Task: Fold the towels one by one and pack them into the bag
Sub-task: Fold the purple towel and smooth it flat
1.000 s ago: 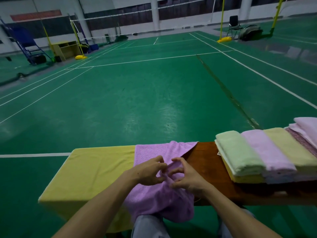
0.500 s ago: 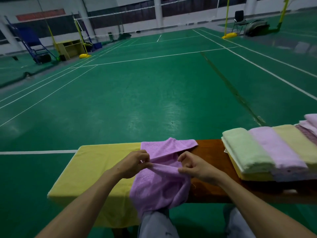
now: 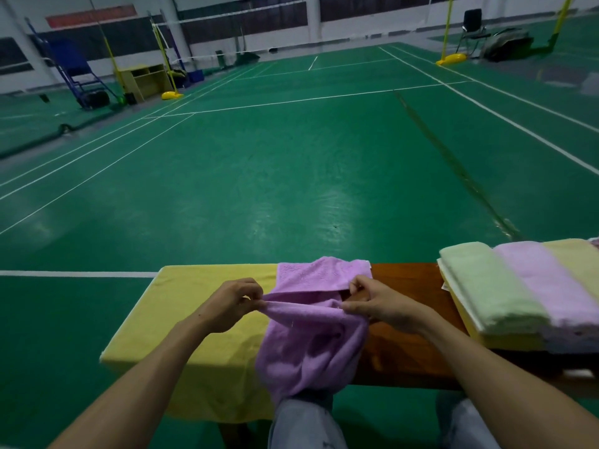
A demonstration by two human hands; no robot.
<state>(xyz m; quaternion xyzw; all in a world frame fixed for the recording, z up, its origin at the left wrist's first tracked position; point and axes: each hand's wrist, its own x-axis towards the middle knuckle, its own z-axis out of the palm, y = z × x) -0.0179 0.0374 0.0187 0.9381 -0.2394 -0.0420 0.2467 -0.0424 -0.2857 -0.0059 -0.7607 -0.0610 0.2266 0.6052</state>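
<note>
A purple towel (image 3: 311,348) lies crumpled across the wooden bench (image 3: 408,325), its near part hanging over the front edge onto my knee. My left hand (image 3: 231,304) pinches one end of a raised towel edge. My right hand (image 3: 377,303) pinches the other end, and the edge is stretched taut between them. A yellow towel (image 3: 201,322) is spread flat on the bench's left part, under my left hand. No bag is in view.
A stack of folded towels, green (image 3: 486,286), purple (image 3: 547,280) and yellow (image 3: 580,264), sits on the bench's right end. Beyond the bench stretches a green badminton court floor (image 3: 291,163). My knees (image 3: 304,422) are below the bench's front edge.
My hands have moved apart along the purple towel's edge, from touching at the middle to stretching it out. The camera has shifted so the bench sits further right.
</note>
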